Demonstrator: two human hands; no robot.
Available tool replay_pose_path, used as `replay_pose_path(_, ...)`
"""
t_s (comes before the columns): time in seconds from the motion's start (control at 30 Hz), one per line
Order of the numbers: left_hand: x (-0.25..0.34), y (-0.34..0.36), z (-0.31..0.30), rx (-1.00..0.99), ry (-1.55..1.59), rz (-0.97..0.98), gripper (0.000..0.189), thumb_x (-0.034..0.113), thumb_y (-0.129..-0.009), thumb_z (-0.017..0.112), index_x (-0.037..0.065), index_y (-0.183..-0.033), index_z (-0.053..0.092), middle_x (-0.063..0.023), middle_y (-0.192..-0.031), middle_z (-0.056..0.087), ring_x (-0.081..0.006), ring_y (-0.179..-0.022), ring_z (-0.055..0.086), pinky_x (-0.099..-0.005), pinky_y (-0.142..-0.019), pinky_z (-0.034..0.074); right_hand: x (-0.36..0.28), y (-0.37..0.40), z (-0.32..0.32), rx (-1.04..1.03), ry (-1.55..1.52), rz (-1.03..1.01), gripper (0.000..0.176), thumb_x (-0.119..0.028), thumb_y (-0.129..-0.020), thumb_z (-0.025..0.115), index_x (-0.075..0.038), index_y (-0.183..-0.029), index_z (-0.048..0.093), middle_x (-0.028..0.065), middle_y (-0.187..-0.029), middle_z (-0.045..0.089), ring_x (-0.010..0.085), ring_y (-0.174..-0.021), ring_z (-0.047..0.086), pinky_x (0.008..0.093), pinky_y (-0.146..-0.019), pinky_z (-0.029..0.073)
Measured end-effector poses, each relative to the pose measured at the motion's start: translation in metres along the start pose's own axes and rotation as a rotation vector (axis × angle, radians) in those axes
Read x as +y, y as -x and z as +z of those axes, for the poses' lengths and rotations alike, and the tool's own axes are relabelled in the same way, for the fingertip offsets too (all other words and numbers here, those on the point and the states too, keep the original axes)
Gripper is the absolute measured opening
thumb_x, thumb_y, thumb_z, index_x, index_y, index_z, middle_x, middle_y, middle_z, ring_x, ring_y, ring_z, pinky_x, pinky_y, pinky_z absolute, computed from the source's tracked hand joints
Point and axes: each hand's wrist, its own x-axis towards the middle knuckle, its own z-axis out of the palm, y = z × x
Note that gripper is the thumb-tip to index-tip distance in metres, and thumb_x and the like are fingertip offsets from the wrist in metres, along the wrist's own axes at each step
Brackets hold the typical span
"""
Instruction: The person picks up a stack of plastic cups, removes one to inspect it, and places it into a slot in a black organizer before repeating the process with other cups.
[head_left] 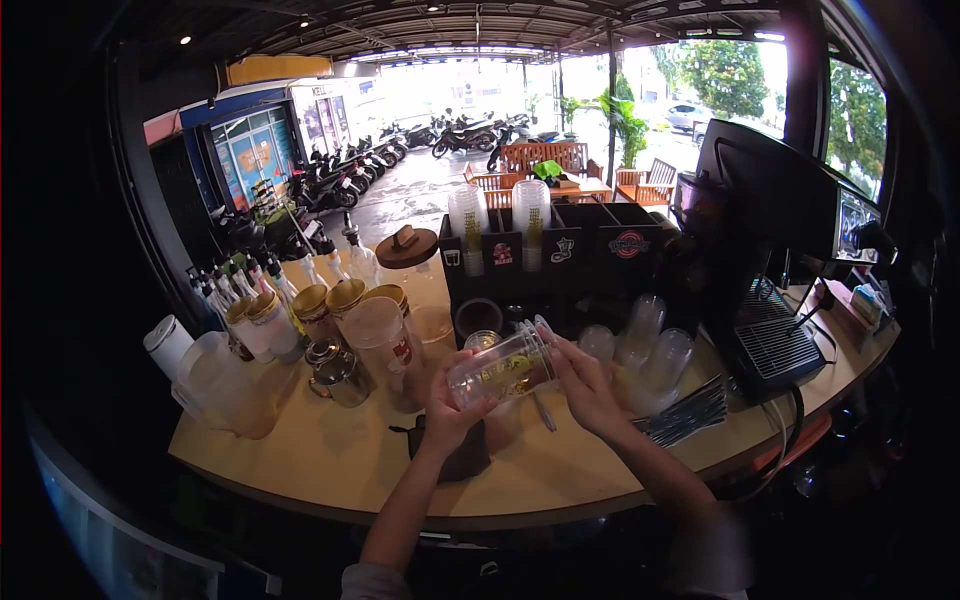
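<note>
Over the counter, a clear plastic cup [503,372] with yellow print lies tilted on its side between my hands. My left hand [452,408] is wrapped around its base end. At the rim end, my right hand [588,385] has its fingers closed on the edge; whether a second nested cup or a lid is there I cannot make out. Below my left hand sits a dark cloth or pouch [462,455]. A spoon-like metal utensil [545,412] lies on the counter between my arms.
Plastic jugs [215,390], a steel pitcher [340,375], canisters and syrup bottles crowd the left. A black organizer [590,240] with cup stacks [532,215] stands behind. Dome lids [668,360], wrapped straws [690,412] and a black machine with a drip tray [785,345] are rightward.
</note>
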Motion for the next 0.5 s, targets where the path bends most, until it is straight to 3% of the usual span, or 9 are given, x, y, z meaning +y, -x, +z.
replay_pose_path(0.13, 0.0013, 0.0017, 0.0014, -0.002, 0.008, -0.024, 0.069, 0.001, -0.068, 0.077, 0.007, -0.127, 0.042, -0.0100, -0.134, 0.042, -0.0222, -0.123, 0.044, -0.0362, -0.102, 0.039, -0.0016, -0.0001, 0.0053, 0.021, -0.102, 0.019, 0.044, -0.025, -0.101, 0.034, 0.002, -0.135, 0.038, 0.0109, -0.111, 0.059, 0.0124, -0.098, 0.056, 0.0276, -0.086, 0.046)
replay_pose_path(0.2, 0.0003, 0.0014, 0.0020, -0.005, 0.021, 0.001, 0.069, 0.002, -0.068, 0.078, 0.006, -0.127, 0.042, -0.0099, -0.133, 0.043, -0.0219, -0.122, 0.044, -0.0359, -0.102, 0.039, -0.0034, -0.0004, 0.0041, -0.049, -0.182, 0.135, 0.045, -0.027, -0.101, 0.034, 0.004, -0.133, 0.041, 0.0113, -0.118, 0.057, 0.0127, -0.104, 0.053, 0.0270, -0.090, 0.043)
replay_pose_path(0.5, -0.0056, 0.0036, -0.0042, 0.043, 0.026, 0.005, 0.069, 0.005, -0.066, 0.080, 0.005, -0.125, 0.044, -0.0111, -0.134, 0.042, -0.0219, -0.122, 0.045, -0.0362, -0.102, 0.039, -0.0089, -0.0069, 0.0077, -0.027, -0.314, 0.179, 0.041, -0.021, -0.100, 0.039, 0.005, -0.130, 0.044, 0.0119, -0.112, 0.060, 0.0150, -0.097, 0.060, 0.0304, -0.085, 0.050)
